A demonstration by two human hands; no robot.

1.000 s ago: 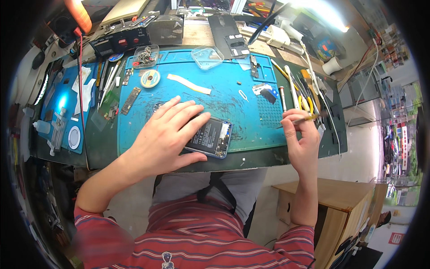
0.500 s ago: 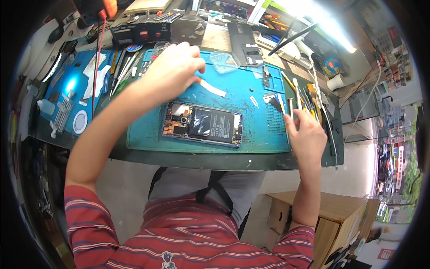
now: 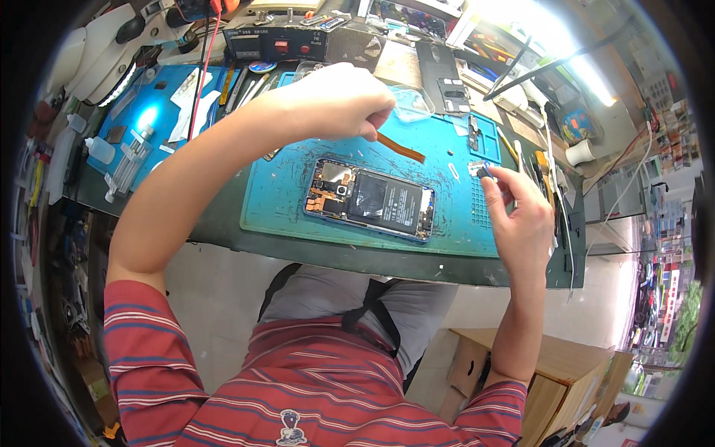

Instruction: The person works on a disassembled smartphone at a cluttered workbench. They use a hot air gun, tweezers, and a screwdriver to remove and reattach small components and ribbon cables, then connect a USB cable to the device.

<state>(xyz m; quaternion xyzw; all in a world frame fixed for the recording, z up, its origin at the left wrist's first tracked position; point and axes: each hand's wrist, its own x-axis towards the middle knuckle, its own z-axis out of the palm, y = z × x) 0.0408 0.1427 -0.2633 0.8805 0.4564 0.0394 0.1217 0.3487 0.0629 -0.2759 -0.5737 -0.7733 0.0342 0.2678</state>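
Note:
My left hand (image 3: 350, 104) is closed in a pinch on one end of a flat orange-brown flex cable (image 3: 402, 148), held above the mat. Below it lies an opened smartphone (image 3: 370, 200), its black battery (image 3: 383, 201) and copper-coloured inner parts showing. At the right of the blue repair mat (image 3: 279, 197), my right hand (image 3: 519, 208) has its thumb and forefinger close together at a small black strip (image 3: 482, 171) with a silvery piece. The fingertips appear to pinch the strip.
A clear plastic box (image 3: 411, 104) and a dark phone back panel (image 3: 445, 78) lie behind the phone. Hand tools (image 3: 541, 171) crowd the right edge. A black bench unit (image 3: 277, 45) stands at the back, with a red cable (image 3: 201, 97) hanging at left.
The view has shifted, so the bench appears farther right. The flex cable now shows its orange-brown face instead of white. My right hand has left a slim tool and reached the black strip.

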